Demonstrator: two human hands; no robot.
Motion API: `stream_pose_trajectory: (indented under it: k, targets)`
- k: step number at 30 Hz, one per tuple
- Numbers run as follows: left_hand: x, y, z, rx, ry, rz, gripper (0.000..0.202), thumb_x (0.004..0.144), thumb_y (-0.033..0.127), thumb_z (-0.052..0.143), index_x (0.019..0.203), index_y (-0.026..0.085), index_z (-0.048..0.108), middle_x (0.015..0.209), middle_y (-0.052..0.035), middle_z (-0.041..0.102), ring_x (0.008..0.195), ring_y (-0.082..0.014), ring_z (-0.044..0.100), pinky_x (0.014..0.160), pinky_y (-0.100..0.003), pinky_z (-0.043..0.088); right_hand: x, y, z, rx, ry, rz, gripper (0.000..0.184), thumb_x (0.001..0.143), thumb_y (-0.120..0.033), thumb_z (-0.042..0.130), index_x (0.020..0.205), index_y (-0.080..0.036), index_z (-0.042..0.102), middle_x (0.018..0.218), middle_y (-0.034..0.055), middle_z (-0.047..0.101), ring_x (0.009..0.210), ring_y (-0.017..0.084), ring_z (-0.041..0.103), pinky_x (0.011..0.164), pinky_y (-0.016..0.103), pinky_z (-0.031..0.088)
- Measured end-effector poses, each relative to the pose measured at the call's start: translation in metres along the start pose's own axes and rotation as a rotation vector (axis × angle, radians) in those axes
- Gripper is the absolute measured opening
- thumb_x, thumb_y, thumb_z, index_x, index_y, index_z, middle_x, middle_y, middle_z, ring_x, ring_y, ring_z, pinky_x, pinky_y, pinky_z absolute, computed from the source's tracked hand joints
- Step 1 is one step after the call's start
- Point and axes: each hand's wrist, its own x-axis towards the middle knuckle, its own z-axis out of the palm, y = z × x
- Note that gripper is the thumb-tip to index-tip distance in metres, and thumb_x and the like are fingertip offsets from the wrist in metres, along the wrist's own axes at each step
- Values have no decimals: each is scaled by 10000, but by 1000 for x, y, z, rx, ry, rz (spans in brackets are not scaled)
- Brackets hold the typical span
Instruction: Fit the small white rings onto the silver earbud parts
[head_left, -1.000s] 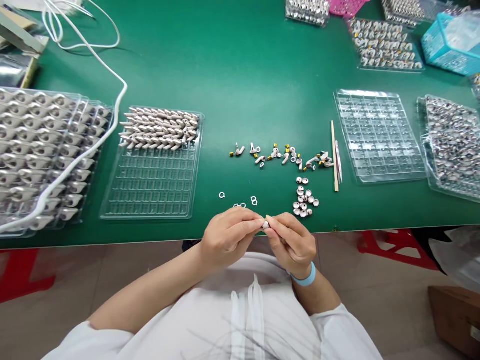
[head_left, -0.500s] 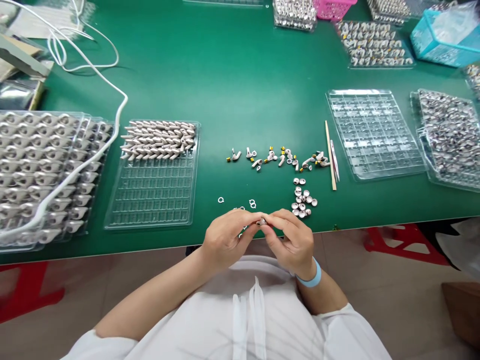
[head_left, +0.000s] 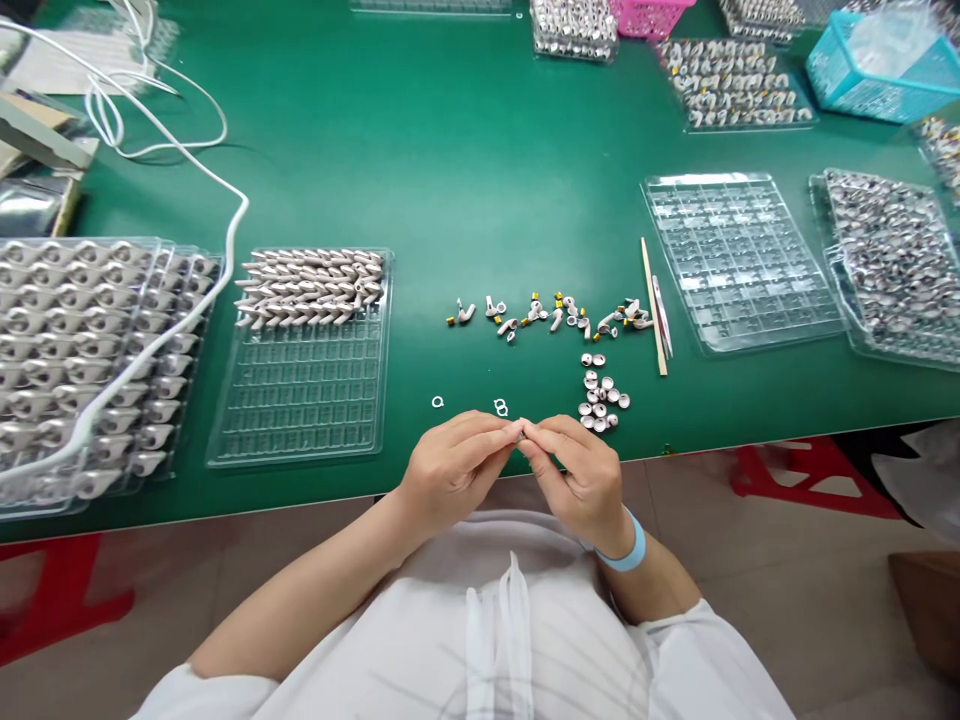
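Lying near right hand (head_left: pixel 579 474): cups (head_left: pixel 599 410), perhaps

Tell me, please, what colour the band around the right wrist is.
The wristband is light blue, showing best in the head view.

The bare left hand (head_left: pixel 450 472) and the bare right hand (head_left: pixel 576 472) are held close together in front of the torso, with thumbs and forefingers pinched and fingertips nearly meeting. The remaining fingers are curled inward. The bare left forearm (head_left: pixel 307 590) and bare right forearm (head_left: pixel 660 590) are angled inward; both upper arms are covered by white cloth sleeves (head_left: pixel 712 665).
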Motion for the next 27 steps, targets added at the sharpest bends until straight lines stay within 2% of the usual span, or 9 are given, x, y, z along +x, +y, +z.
stream_pose_trajectory:
  k: [5,12,20,27]
  targets:
    - [-1,0,2,56,27,-14,253,840,36,635,1045,181,667,881,-63,771,781,-147,727,704,-250,598,0,-3,2,2,6,61,255,906,-96,583,1115,-184,699,898,81,707,811,166,665,719,316,588]
    - [-1,1,2,79,41,-48,239,838,60,632,1028,198,680,847,-39,767,738,-138,722,684,-235,587,2,-5,0,21,-50,143,202,914,-142,594,1090,-174,687,873,63,692,772,149,631,696,302,563]
    - [-2,5,1,105,43,-76,214,846,65,633,1012,194,674,843,-33,764,736,-136,718,684,-239,590,5,2,-5,-10,-229,57,282,955,-175,522,1228,-176,593,950,82,653,858,175,614,760,341,557]
    - [-6,7,5,111,61,-95,277,858,42,626,1085,193,674,898,-50,759,788,-137,710,715,-252,594,5,5,-3,-90,-200,-11,304,965,-165,494,1254,-175,589,917,82,649,819,173,618,708,319,553]
